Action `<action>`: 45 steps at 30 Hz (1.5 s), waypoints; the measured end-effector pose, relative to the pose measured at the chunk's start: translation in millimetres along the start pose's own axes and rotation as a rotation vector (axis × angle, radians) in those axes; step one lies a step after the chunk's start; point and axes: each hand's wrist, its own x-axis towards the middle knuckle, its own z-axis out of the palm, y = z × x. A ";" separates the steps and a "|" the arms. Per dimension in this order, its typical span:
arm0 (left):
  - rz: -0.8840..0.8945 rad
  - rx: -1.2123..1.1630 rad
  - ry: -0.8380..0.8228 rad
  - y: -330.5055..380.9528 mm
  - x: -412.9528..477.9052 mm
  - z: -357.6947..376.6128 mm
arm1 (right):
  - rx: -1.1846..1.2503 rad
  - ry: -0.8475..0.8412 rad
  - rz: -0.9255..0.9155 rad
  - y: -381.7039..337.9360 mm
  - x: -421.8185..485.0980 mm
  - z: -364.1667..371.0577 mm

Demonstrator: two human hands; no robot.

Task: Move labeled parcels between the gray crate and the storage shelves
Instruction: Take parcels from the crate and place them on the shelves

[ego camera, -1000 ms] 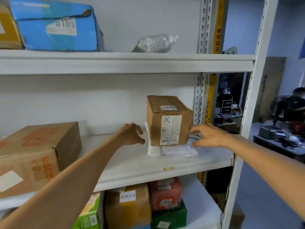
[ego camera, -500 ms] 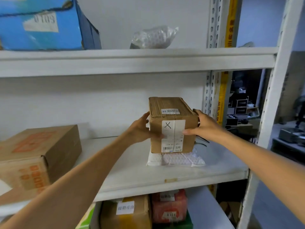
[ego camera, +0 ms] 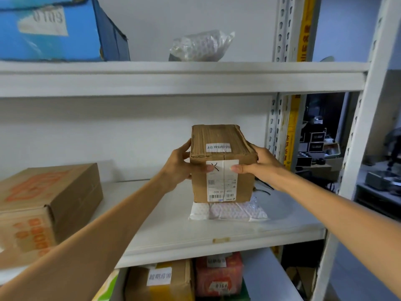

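Note:
A small brown cardboard parcel [ego camera: 221,148] with a white shipping label marked X stands on the middle shelf [ego camera: 173,237], on top of a flat white bubble mailer [ego camera: 230,212]. My left hand [ego camera: 182,168] grips the parcel's left side, thumb across the front label. My right hand [ego camera: 258,165] grips its right side, thumb also on the label. Whether the parcel still rests on the mailer or is just lifted off it is unclear. The gray crate is out of view.
A large brown box with orange print [ego camera: 43,203] sits left on the same shelf. Above are a blue box [ego camera: 58,29] and a bubble-wrapped bundle [ego camera: 201,45]. Labeled boxes [ego camera: 165,281] fill the lower shelf. White uprights [ego camera: 364,127] frame the right side.
Both hands went from hovering beside the parcel to clasping its sides. The view has moved closer to the shelf.

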 end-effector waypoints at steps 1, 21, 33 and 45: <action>0.024 -0.010 -0.002 2.0 -2.9 -0.1 | 0.001 0.011 -0.012 -2.5 -4.0 0.5; 0.201 -0.194 -0.395 -7.6 -98.1 21.5 | -0.030 0.442 0.121 -59.6 -197.2 53.2; 0.109 -0.239 -0.868 -18.7 -216.5 99.7 | -0.132 0.788 0.416 -81.0 -395.6 98.4; 0.098 -0.232 -1.302 -13.9 -365.0 212.7 | -0.347 1.099 0.717 -116.5 -606.0 142.6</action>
